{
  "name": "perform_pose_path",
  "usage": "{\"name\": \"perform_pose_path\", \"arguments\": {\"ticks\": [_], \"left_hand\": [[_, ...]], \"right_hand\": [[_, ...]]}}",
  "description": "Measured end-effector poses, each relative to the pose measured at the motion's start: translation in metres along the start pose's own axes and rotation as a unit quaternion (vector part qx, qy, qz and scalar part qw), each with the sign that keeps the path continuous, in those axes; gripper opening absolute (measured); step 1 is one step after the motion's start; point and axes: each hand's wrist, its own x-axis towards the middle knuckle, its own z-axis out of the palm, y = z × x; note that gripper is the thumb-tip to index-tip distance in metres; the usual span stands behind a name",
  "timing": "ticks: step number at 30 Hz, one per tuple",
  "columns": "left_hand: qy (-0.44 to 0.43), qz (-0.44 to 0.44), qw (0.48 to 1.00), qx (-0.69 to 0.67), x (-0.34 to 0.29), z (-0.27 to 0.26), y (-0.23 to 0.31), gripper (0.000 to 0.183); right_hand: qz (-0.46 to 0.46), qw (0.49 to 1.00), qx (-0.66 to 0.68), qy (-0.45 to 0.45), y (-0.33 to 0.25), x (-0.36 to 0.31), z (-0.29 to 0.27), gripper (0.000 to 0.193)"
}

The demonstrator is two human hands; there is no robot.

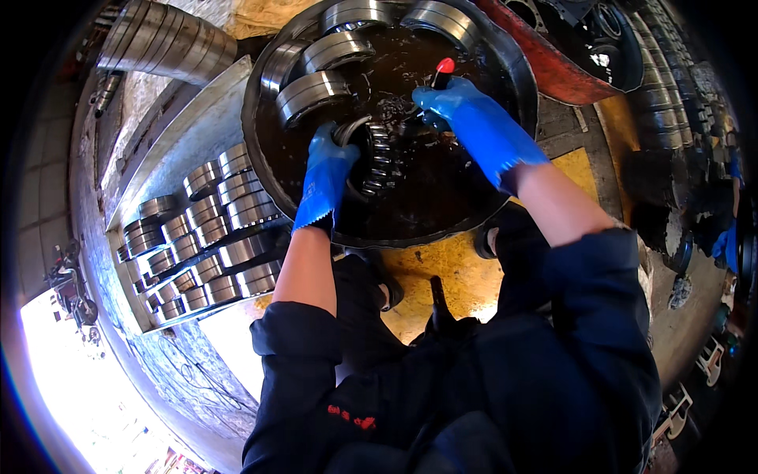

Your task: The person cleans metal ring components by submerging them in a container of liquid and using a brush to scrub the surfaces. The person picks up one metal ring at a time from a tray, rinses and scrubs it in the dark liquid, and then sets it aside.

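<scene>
Both my hands wear blue rubber gloves and work over a large round black tub (251, 118) of dark, oily liquid. My left hand (325, 170) is closed around the left side of a roller bearing (381, 156), its row of shiny rollers facing right. In my right hand (466, 110) is a brush, its red-tipped handle (445, 66) poking up past the thumb. What look like its dark, wet bristles are by the bearing's upper edge. Several steel bearing rings (314, 95) lie in the tub's far left part.
To the left, a metal tray (130, 304) holds many stacked steel rings (205, 209). A row of larger rings (166, 43) lies at the far left. Beyond the tub's right side is a red container (553, 67) with metal parts. Yellow flooring (430, 276) shows below the tub.
</scene>
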Motion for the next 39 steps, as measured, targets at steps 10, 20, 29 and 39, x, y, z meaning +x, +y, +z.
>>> {"name": "perform_pose_path", "arguments": {"ticks": [10,20,29,39], "left_hand": [[-0.019,-0.065,0.994,-0.082,-0.001,-0.005,0.017,0.065],[-0.004,-0.040,0.998,-0.038,-0.003,-0.011,0.014,0.056],[-0.004,0.023,0.999,0.029,-0.002,-0.013,0.003,0.069],[-0.053,0.076,0.993,0.079,-0.002,-0.013,-0.005,0.084]], "right_hand": [[-0.225,0.962,0.135,-0.081,0.026,-0.112,0.047,0.013],[-0.354,0.928,0.119,-0.013,0.035,-0.063,0.043,0.015],[-0.217,0.926,0.308,0.005,0.054,-0.013,0.040,0.014],[0.029,0.918,0.326,0.223,0.090,0.033,0.058,0.027]]}}
